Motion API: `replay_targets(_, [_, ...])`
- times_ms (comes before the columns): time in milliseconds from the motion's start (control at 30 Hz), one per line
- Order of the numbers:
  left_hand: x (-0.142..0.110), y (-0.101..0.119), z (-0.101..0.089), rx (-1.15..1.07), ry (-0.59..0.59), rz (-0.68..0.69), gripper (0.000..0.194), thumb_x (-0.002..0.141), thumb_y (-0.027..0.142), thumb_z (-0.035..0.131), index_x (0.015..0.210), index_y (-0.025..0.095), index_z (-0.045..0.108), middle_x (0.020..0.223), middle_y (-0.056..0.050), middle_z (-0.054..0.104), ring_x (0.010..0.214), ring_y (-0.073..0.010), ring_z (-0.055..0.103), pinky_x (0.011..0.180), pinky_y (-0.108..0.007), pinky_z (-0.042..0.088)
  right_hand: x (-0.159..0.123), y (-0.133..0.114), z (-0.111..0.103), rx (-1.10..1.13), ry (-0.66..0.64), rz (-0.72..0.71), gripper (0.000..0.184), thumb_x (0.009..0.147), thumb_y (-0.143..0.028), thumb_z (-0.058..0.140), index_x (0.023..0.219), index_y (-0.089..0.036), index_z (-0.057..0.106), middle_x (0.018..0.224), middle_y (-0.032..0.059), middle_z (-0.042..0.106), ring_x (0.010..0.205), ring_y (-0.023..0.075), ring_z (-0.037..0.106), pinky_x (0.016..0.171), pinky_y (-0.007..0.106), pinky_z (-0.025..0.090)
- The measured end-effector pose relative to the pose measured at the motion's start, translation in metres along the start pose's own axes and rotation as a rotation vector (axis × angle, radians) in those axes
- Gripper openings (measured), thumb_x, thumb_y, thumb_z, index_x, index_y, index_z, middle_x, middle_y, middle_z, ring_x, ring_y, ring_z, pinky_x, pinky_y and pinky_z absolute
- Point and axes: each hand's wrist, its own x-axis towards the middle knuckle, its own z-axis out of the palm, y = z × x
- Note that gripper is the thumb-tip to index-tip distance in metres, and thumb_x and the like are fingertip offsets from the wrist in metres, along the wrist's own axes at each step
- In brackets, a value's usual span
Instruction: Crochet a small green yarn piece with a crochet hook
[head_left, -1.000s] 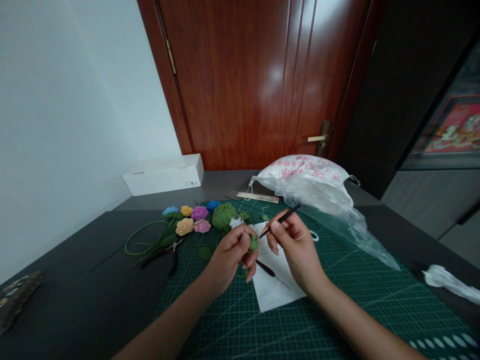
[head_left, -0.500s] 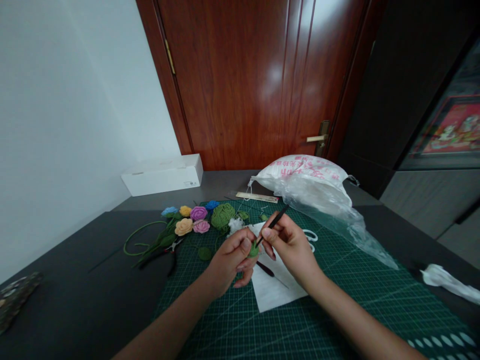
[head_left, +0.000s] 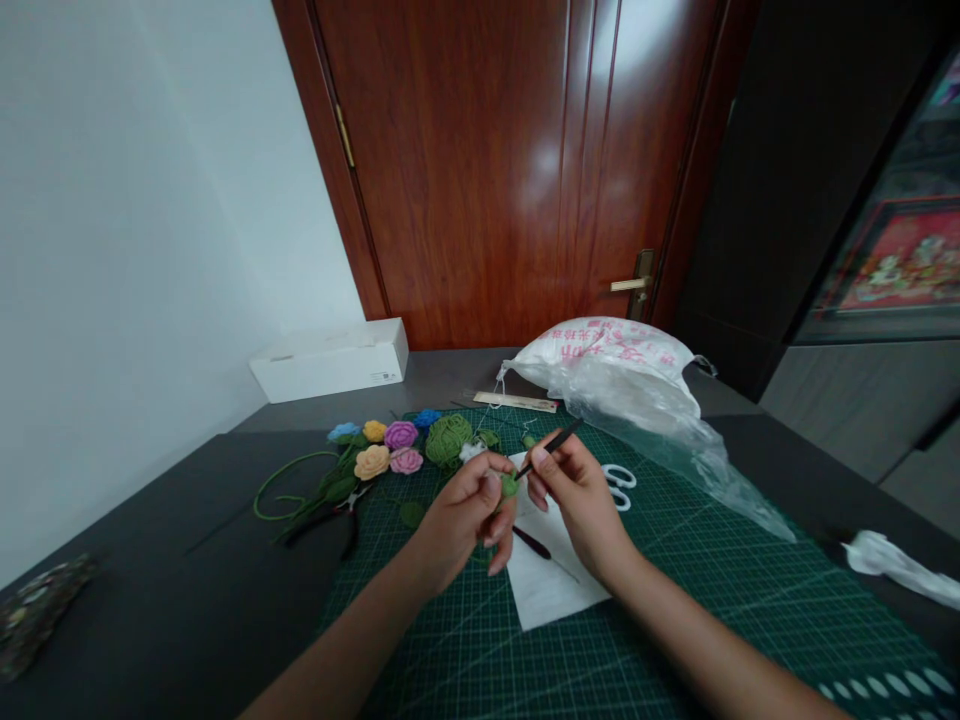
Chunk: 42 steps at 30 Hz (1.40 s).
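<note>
Between the thumb and fingers of my left hand (head_left: 469, 505) is a small green crocheted piece (head_left: 509, 486). My right hand (head_left: 574, 490) grips a black-handled crochet hook (head_left: 561, 437) like a pen, its tip at the green piece. Beneath both hands lies a white sheet of paper (head_left: 547, 590) with a second dark-handled hook (head_left: 532, 542) on it. A ball of green yarn (head_left: 448, 440) sits just beyond my left hand, beside a tuft of white fluff (head_left: 472, 450). White-handled scissors (head_left: 619, 486) show partly behind my right hand.
Crocheted flowers (head_left: 373, 462) with green stems and black-handled pliers (head_left: 349, 507) lie to the left. A green cutting mat (head_left: 720, 600) covers the middle. At the back are a white box (head_left: 330, 365), a ruler (head_left: 516, 402) and a stuffed white plastic bag (head_left: 607, 350).
The crochet hook has dipped into the green piece and tilted back flatter, with my right hand shifting slightly left. More of the scissors shows. The view has shifted a little.
</note>
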Motion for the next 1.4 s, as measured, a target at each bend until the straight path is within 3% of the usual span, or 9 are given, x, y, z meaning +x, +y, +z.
replay_targets(267, [-0.001,0.005,0.001,-0.032,0.072,0.028,0.031,0.097,0.048,0.062,0.1,0.017,0.058,0.063,0.003,0.051,0.047,-0.01,0.044,0.04,-0.02,0.044,-0.003,-0.013,0.0,-0.038,0.142,-0.128,0.027,0.089,-0.044,0.074,0.084,-0.021,0.061,0.069,-0.0035,0.062,0.049,0.0093,0.053,0.046,0.023,0.042])
replay_targets(633, [-0.001,0.0,-0.002,0.016,0.076,0.032,0.032,0.096,0.049,0.062,0.102,0.018,0.058,0.061,0.005,0.05,0.043,-0.0096,0.045,0.04,-0.02,0.041,-0.007,-0.016,0.002,-0.079,0.068,-0.109,0.025,0.09,-0.042,0.073,0.082,-0.022,0.061,0.056,-0.007,0.055,0.044,0.0085,0.048,0.043,0.02,0.04])
replay_targets(1000, [-0.001,-0.001,-0.002,0.037,0.046,0.025,0.033,0.095,0.05,0.064,0.098,0.018,0.056,0.059,0.008,0.045,0.038,-0.0071,0.04,0.036,-0.018,0.039,-0.008,-0.009,-0.002,-0.205,0.019,-0.112,0.02,0.094,-0.037,0.067,0.084,-0.023,0.057,0.057,-0.0075,0.052,0.043,0.0098,0.047,0.042,0.022,0.038])
replay_targets(1100, [-0.003,-0.002,-0.001,0.036,0.037,0.012,0.034,0.095,0.052,0.062,0.096,0.018,0.056,0.058,0.009,0.043,0.035,-0.0064,0.038,0.033,-0.017,0.035,-0.01,-0.008,-0.003,-0.363,-0.019,-0.186,0.015,0.094,-0.03,0.065,0.083,-0.022,0.059,0.063,-0.0048,0.056,0.048,0.0114,0.05,0.046,0.024,0.039])
replay_targets(1200, [-0.005,-0.003,0.002,0.034,0.046,0.005,0.033,0.096,0.051,0.06,0.094,0.018,0.055,0.057,0.009,0.04,0.034,-0.0054,0.037,0.032,-0.015,0.033,-0.013,-0.008,0.0,-0.504,-0.062,-0.365,0.012,0.094,-0.02,0.062,0.082,-0.022,0.061,0.072,-0.0002,0.062,0.063,0.0153,0.059,0.057,0.027,0.046])
replay_targets(1300, [-0.006,-0.006,0.005,0.029,0.057,-0.002,0.033,0.096,0.05,0.06,0.091,0.018,0.054,0.057,0.009,0.04,0.035,-0.0045,0.033,0.032,-0.014,0.032,-0.013,-0.006,0.003,-0.525,-0.116,-0.571,0.015,0.094,-0.013,0.06,0.082,-0.022,0.061,0.078,0.0017,0.065,0.075,0.0179,0.064,0.069,0.03,0.051])
replay_targets(1400, [-0.005,-0.007,0.008,0.017,0.07,0.007,0.034,0.095,0.052,0.061,0.089,0.019,0.054,0.057,0.01,0.039,0.036,-0.0045,0.029,0.032,-0.014,0.032,-0.008,-0.005,0.001,-0.498,-0.154,-0.631,0.016,0.095,-0.013,0.06,0.082,-0.022,0.061,0.079,0.0022,0.065,0.078,0.0186,0.065,0.072,0.031,0.052])
